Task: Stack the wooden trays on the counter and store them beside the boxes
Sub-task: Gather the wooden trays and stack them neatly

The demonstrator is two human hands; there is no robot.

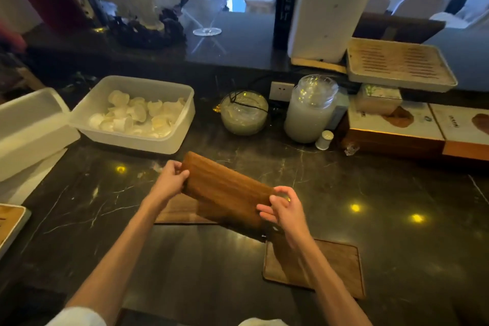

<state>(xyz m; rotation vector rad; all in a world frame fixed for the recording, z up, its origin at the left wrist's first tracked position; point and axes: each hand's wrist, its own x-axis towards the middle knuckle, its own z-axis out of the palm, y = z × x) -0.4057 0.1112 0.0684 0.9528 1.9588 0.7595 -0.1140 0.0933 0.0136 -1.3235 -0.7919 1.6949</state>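
Observation:
A dark wooden tray [225,190] is held tilted above the dark marble counter [397,219], its underside facing me. My left hand [170,180] grips its far left end and my right hand [284,209] grips its near right end. A second wooden tray [180,210] lies flat on the counter, partly hidden under the held one. A third wooden tray [341,264] lies flat at the near right, partly covered by my right forearm. The flat printed boxes [412,124] sit at the right back of the counter.
A white tub of pale shells [135,114] and a white lidded container [29,127] stand at the left. A glass bowl [243,112], a glass jar [309,108] and a small white shaker [324,140] stand at the back. A slatted bamboo tray [397,63] rests on the raised ledge.

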